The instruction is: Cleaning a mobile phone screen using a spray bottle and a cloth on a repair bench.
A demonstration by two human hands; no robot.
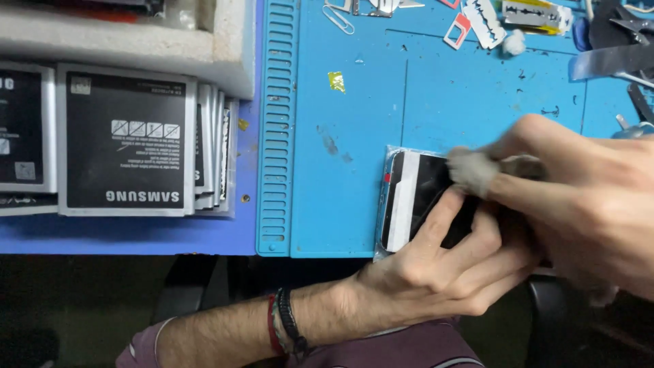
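Phone (415, 197) gripped by left hand (436, 272), right hand (586, 204) pinching grey wad (472, 170), batteries (126, 140) alongside

Your left hand (436, 272) steadies the phone (415, 201) at the blue mat's (340, 204) near edge while your right hand (586, 204) rubs it with a grey wad (472, 170).

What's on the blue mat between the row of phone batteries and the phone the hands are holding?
In the head view, only the mat's ribbed edge strip and bare blue mat lie between the batteries and the phone.
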